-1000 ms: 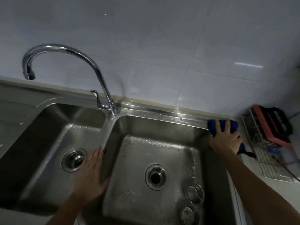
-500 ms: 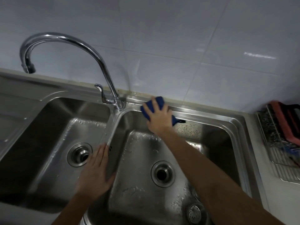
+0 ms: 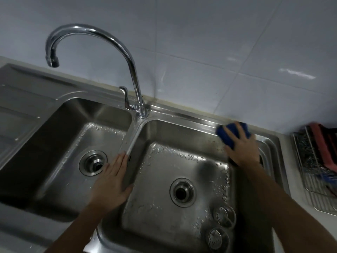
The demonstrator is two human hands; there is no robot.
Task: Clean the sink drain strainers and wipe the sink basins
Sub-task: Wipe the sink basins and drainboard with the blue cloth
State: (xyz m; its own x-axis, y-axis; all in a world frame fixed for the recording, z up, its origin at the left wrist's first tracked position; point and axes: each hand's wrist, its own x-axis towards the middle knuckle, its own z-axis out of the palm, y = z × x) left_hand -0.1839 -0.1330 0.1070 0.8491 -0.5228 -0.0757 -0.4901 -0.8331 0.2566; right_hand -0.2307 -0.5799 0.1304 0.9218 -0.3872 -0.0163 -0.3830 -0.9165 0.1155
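Note:
My right hand (image 3: 242, 148) presses a blue cloth (image 3: 228, 133) with spread fingers against the back right rim and wall of the right basin (image 3: 164, 225). My left hand (image 3: 111, 185) rests flat, fingers straight, on the divider between the two steel basins. Two round drain strainers (image 3: 225, 216) (image 3: 217, 239) lie loose in the front right corner of the right basin. The right drain (image 3: 181, 192) and the left basin's drain (image 3: 93, 162) are both uncovered holes. Water drops cover the floors of both basins.
A chrome gooseneck faucet (image 3: 127, 57) rises behind the divider, its spout over the left basin (image 3: 60, 161). A wire rack (image 3: 317, 179) on the right counter holds a red and black item (image 3: 324, 143). A drainboard lies at far left. White tiles form the back wall.
My right hand with the blue cloth swept from the back right corner left toward the faucet, then back right along the rear rim. My left hand stayed on the divider.

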